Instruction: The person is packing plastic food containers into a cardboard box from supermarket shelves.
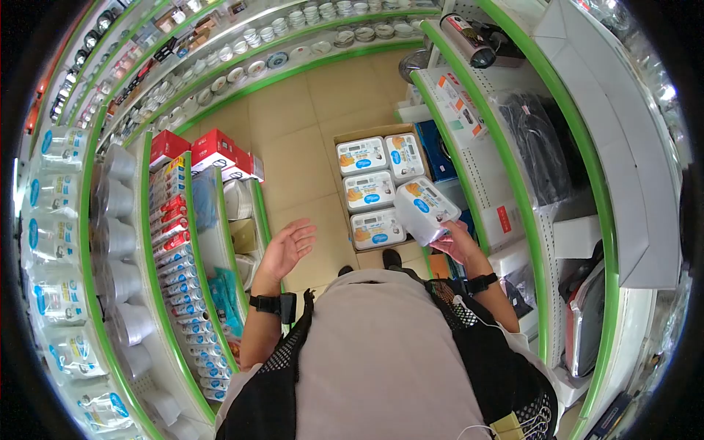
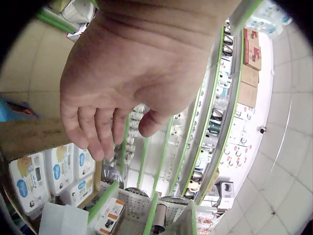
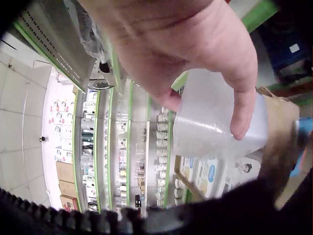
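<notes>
My right hand (image 1: 460,243) grips one end of a shrink-wrapped stack of plastic food containers (image 1: 427,209) with a white, blue and orange label. In the right wrist view the thumb and fingers reach around the clear, ridged side of the stack (image 3: 208,115). The held stack is tilted and overlaps the right part of an open cardboard carton (image 1: 374,130) on the floor. Several like packs (image 1: 369,191) lie in the carton, label side up. My left hand (image 1: 290,246) is in the air left of the carton, fingers loosely extended, holding nothing.
Green-edged shelves stand on both sides. The left shelf carries clear container packs (image 1: 59,191), rows of small boxed goods (image 1: 172,227) and red boxes (image 1: 213,150). On the right shelf is a black bagged item (image 1: 535,143). Bowls and plates (image 1: 277,60) line the back shelf.
</notes>
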Motion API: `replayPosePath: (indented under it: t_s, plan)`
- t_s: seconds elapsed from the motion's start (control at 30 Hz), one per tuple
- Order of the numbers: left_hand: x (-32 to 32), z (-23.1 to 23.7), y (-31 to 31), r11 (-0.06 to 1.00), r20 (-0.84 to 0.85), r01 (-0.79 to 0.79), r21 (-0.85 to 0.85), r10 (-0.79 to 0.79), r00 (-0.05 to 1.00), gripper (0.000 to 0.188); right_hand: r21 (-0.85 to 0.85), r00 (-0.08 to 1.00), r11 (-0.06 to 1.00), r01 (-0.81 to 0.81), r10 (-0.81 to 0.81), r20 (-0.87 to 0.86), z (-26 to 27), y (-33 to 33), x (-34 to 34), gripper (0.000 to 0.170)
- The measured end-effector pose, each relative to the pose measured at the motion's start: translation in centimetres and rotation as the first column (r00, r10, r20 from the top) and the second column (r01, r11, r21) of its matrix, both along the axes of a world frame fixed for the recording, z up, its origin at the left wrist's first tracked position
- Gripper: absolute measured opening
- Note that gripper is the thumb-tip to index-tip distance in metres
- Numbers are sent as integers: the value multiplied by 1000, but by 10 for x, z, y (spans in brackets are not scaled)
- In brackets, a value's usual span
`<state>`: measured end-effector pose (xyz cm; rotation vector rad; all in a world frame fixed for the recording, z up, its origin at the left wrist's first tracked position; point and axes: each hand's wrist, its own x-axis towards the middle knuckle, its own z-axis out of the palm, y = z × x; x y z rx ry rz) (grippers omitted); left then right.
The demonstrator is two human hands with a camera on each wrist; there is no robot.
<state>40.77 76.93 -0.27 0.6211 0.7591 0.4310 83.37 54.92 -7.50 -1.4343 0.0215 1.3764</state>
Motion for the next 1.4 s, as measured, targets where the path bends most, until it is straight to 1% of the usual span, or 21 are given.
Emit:
replayPosePath:
  t_s: [0.07,0.2,0.27,0.33,0.4,0.47,0.5,0.57,0.6,0.63,0.7,0.73,0.77,0.83,0.97,1.07,1.13,1.17,1.27,1.37,1.4]
  plan:
    - [-10,1,0,1000,-3,-12,-13,12,1000,46,95,998,994,61,-57,-41,-12,-1,-6,82]
    - [-29,-1,1,1000,19,-12,-19,13,1000,45,192,988,972,137,-121,-93,-23,7,-16,80]
    - [-38,-3,1,999,28,-19,-35,20,999,45,71,969,966,249,-247,-32,-11,13,-26,75]
    - [-47,-3,-1,999,27,-32,-38,33,999,45,65,956,955,289,-291,27,-16,20,-36,74]
    - [-55,-2,-1,998,26,-49,-38,50,998,45,65,940,943,326,-331,84,-48,27,-38,73]
    - [-62,-4,1,998,15,-48,-33,49,999,46,167,910,941,295,-330,252,-105,32,-31,74]
    - [-63,-4,1,998,18,-48,-31,49,999,46,170,909,941,294,-330,255,-101,35,-32,74]
    - [-64,-4,3,999,28,-45,-26,46,999,45,-9,943,966,257,-249,220,-76,49,-35,76]
    - [-64,-4,3,999,31,-46,-24,47,998,45,-135,957,973,188,-150,247,-43,54,-42,91]
    - [-64,-5,3,999,30,-43,-25,43,999,45,-133,957,973,188,-150,250,-30,58,-36,91]
    - [-61,-6,3,999,31,-40,-24,41,999,44,-365,929,931,-11,145,342,-15,67,-19,101]
    - [-60,-6,3,999,37,-34,-21,34,999,44,-355,905,930,-96,230,357,-9,66,-12,110]
    - [-58,-6,3,999,43,-27,-18,28,999,44,-353,906,931,-93,226,358,-4,68,-6,110]
    - [-56,-9,3,999,42,-22,-23,23,999,44,-428,899,881,-199,338,278,5,71,4,106]
    - [-49,-17,2,999,35,-19,-48,20,999,44,-394,894,876,-277,385,229,4,72,11,100]
    - [-41,-18,2,999,54,0,-52,2,999,43,-413,917,858,-305,382,116,-14,69,20,87]
    - [-34,-16,2,999,49,13,-50,-10,999,42,-249,924,905,-346,374,76,-25,55,21,80]
    - [-30,-15,2,999,44,24,-48,-21,999,41,-250,924,904,-348,376,73,-34,50,20,80]
    - [-12,-15,4,997,8,58,-48,-58,998,38,-154,972,971,-181,154,-175,-72,46,15,60]
    - [14,-18,5,993,5,101,-63,-101,995,35,-47,983,984,-173,170,-69,-89,43,7,65]
    - [23,-19,5,993,3,99,-65,-99,995,35,-131,989,981,-145,148,12,-83,41,1,66]
